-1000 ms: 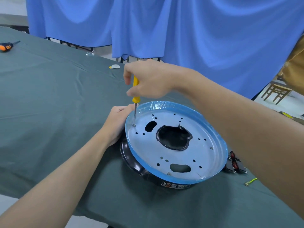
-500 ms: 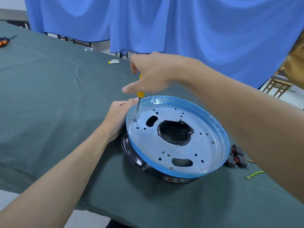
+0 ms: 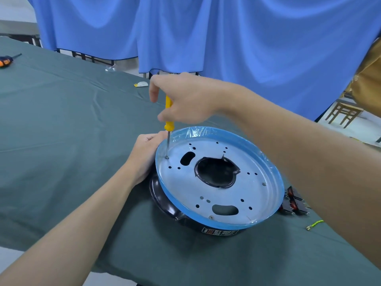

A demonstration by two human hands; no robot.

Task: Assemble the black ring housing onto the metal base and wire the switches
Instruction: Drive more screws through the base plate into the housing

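Right hand (image 3: 185,100) grips a yellow screwdriver (image 3: 169,112) upright on a screw (image 3: 167,157), left hand (image 3: 148,153) (fingers curled) steadying the metal base (image 3: 206,190).

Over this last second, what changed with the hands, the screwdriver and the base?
The right hand re-gripped the yellow screwdriver as it turned: the fingers shifted round the handle, and more handle now shows below them. The tip stayed on the same screw at the metal base's left edge. The left hand stayed pressed against that rim; the switches did not move.
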